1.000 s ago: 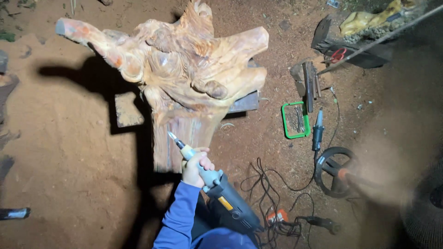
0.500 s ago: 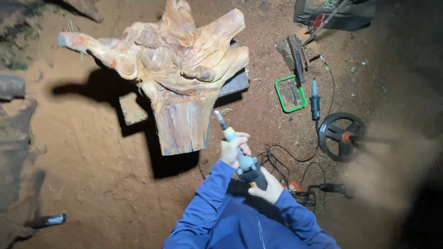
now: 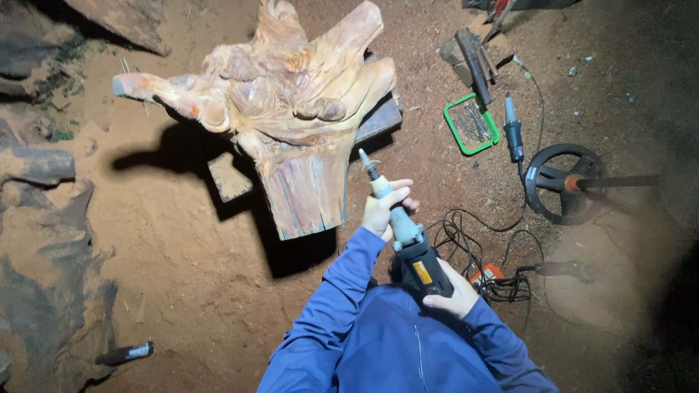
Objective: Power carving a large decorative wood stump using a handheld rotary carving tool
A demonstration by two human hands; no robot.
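Both hands grip one power tool (image 3: 404, 233) — the left hand (image 3: 384, 207) clenched around its neck, the right hand (image 3: 450, 291) wrapped around its dark body — just right of the carved wood stump (image 3: 291, 109).

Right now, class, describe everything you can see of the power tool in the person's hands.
The die grinder is long and slim: a dark body with a yellow label, a pale grey neck and a thin bit pointing up-left toward the carved wood stump, not touching it. The left hand grips the neck; the right hand holds the rear body.
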